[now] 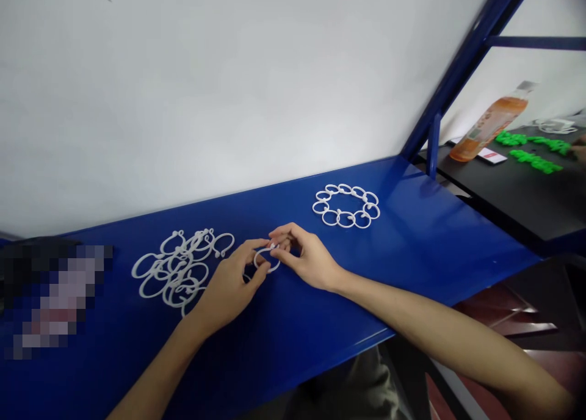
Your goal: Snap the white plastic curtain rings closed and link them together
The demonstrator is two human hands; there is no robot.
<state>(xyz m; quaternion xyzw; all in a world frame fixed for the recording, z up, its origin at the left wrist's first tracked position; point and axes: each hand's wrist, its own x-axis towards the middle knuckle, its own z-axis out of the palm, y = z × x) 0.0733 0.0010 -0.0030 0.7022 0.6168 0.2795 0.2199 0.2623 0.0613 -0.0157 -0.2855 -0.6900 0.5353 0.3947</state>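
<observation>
Both my hands meet over the middle of a blue table (pixel 412 243), pinching one white plastic ring (pixel 266 260) between them. My left hand (pixel 231 282) grips the ring's left side with thumb and fingers. My right hand (pixel 304 255) pinches its top right, where the ring's ends come together. A loose heap of open white rings (pixel 178 267) lies just left of my left hand. Farther back on the right, several closed white rings (pixel 347 206) lie arranged in a circle.
A white wall stands behind the table. A blue metal frame post (pixel 462 66) rises at the right. Beyond it, a black table (pixel 513 194) holds an orange drink bottle (pixel 489 127), green pieces (pixel 533 151) and white rings. A blurred patch covers the table's left end.
</observation>
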